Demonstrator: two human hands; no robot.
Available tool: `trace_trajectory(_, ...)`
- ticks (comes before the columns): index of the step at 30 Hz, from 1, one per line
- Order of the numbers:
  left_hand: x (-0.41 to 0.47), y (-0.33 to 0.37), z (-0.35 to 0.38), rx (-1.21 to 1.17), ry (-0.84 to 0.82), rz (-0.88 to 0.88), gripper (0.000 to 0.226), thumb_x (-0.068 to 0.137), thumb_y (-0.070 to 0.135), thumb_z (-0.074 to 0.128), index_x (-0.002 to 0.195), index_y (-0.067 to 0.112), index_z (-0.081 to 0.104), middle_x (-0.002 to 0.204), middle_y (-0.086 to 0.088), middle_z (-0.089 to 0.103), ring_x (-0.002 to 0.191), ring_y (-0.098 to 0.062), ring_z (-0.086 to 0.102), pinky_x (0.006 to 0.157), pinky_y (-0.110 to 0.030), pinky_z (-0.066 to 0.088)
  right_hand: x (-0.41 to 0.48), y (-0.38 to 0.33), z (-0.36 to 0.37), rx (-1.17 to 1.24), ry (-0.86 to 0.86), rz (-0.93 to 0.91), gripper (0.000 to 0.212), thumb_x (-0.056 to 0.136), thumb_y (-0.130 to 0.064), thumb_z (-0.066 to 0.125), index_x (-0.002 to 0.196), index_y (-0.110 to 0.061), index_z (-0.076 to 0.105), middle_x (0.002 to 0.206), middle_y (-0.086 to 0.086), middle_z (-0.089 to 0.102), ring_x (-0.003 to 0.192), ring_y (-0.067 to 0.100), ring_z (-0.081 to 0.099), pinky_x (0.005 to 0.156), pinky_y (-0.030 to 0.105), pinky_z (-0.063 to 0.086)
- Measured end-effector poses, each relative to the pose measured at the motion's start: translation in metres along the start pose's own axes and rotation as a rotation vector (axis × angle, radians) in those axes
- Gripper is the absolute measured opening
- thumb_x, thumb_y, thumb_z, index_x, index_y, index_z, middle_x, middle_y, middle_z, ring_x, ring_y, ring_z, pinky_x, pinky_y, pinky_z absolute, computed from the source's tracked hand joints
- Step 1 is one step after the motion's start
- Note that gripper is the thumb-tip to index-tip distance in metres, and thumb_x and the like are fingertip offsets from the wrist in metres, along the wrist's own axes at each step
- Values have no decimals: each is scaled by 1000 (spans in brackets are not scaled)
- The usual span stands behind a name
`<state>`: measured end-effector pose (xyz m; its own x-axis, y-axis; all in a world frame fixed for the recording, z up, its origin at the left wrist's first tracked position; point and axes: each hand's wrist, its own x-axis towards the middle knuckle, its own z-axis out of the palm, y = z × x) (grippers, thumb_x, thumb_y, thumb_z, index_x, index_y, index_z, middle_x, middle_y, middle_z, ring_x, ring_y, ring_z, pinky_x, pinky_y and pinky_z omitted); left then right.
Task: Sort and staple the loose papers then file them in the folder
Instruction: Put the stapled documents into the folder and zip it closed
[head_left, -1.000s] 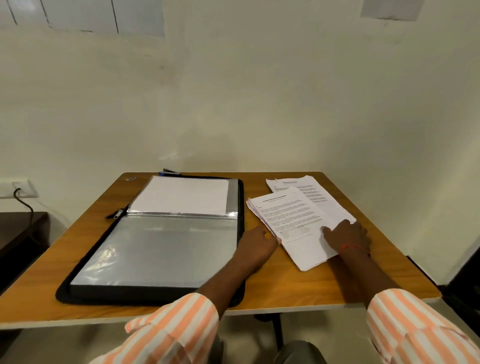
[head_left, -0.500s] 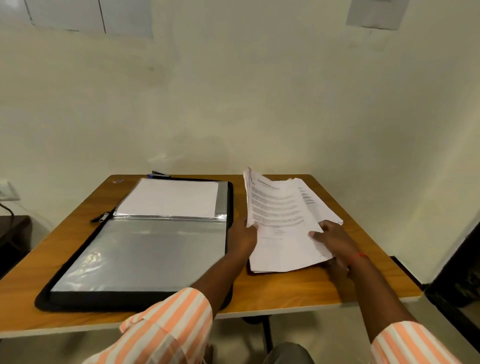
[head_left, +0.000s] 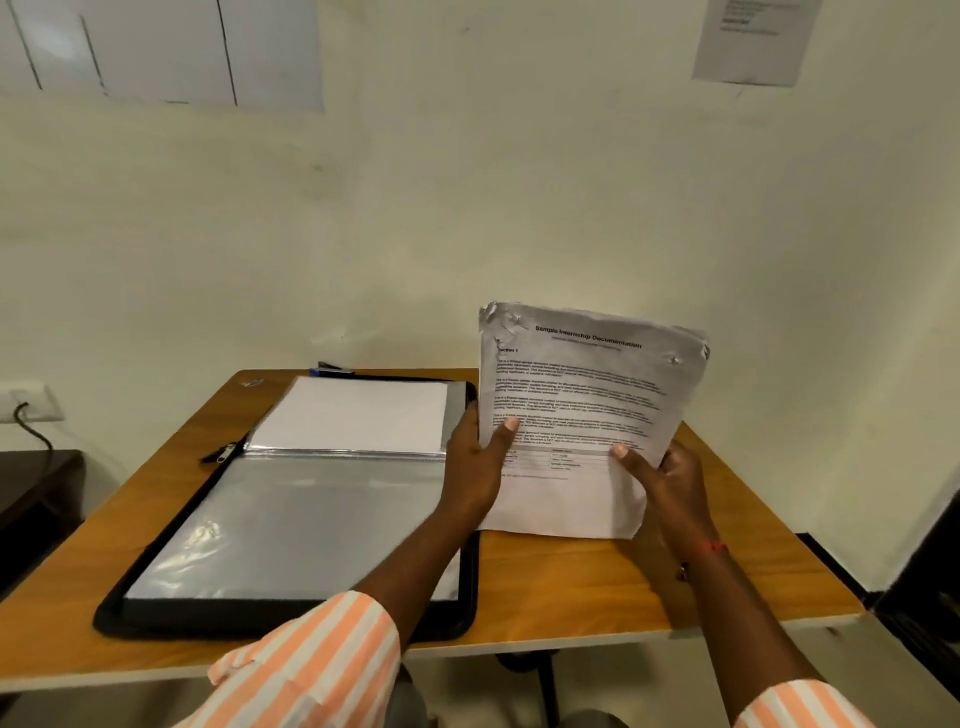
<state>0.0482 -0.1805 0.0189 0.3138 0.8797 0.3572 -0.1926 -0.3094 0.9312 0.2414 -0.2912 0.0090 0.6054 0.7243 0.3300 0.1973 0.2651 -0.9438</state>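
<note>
Over the wooden table (head_left: 571, 587), both hands pinch the upright papers (head_left: 582, 405) by their lower side edges, the left hand (head_left: 475, 467) nearer the open folder (head_left: 291, 519) than the right hand (head_left: 667, 486).

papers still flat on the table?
No. Both the left hand and right hand hold the papers upright above the table.

Left hand (head_left: 475, 462) and right hand (head_left: 670, 483) hold papers (head_left: 582, 415) upright beside folder (head_left: 291, 509)
</note>
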Motion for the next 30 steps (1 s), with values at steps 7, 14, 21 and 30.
trace_trajectory(7, -4, -7, 13, -9, -58, -18, 40, 99, 32, 62, 135, 26, 47, 123, 7, 65, 106, -9, 69, 80, -27, 61, -8, 1, -10, 50, 16, 6, 30, 85, -11, 76, 110, -23, 65, 107, -4, 74, 97, 12, 71, 69, 19, 58)
trace_trajectory(14, 1, -10, 11, 200, -66, 20, 27, 101, 36, 59, 126, 36, 50, 114, 16, 65, 104, -9, 67, 76, -20, 58, -24, 21, -7, 121, -49, 157, 35, 85, -19, 76, 118, -23, 65, 112, -4, 76, 104, 18, 72, 82, 39, 62)
trace_trajectory(21, 44, 70, -63, 681, -379, -5, 18, 88, 17, 68, 99, 31, 70, 93, 13, 75, 87, -3, 70, 79, -30, 57, 17, -11, -30, 323, -75, 144, 79, 69, -62, 83, 131, -18, 60, 131, 11, 67, 112, 30, 67, 81, 45, 55)
trace_trajectory(30, 49, 38, -97, 1104, -444, -45, 25, 87, 37, 74, 108, 33, 60, 115, 11, 64, 97, -8, 63, 80, -30, 52, -7, 1, 5, -179, -599, 316, 38, 90, -14, 74, 125, -18, 64, 119, 1, 74, 106, 24, 73, 87, 47, 60)
